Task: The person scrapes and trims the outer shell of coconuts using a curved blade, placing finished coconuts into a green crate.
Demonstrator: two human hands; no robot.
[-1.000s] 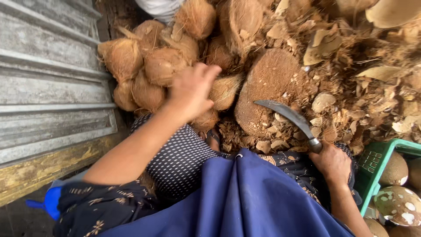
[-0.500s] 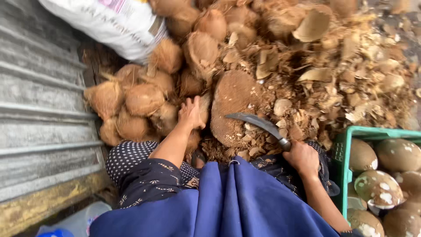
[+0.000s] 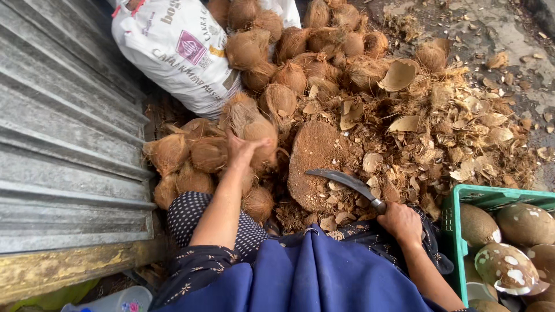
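My left hand [image 3: 241, 151] reaches forward and closes on a brown husked coconut [image 3: 258, 134] in the pile [image 3: 191, 159] at the left. My right hand [image 3: 403, 222] grips the handle of a curved dark blade [image 3: 342, 179], which lies over the near edge of a round wooden chopping block [image 3: 315, 159]. A blue apron [image 3: 312, 271] covers my lap at the bottom of the view.
A corrugated metal wall [image 3: 63, 133] runs down the left. A white printed sack [image 3: 176, 52] stands behind the pile, with more coconuts [image 3: 300, 46] beyond. Husk chips and shell pieces [image 3: 457, 138] litter the ground. A green crate [image 3: 462, 202] at the right holds peeled coconuts [image 3: 523, 225].
The view has pulled back and tilted up, showing the sack and far pile. My left hand has taken hold of a coconut farther out; the blade hand has stayed by the block.
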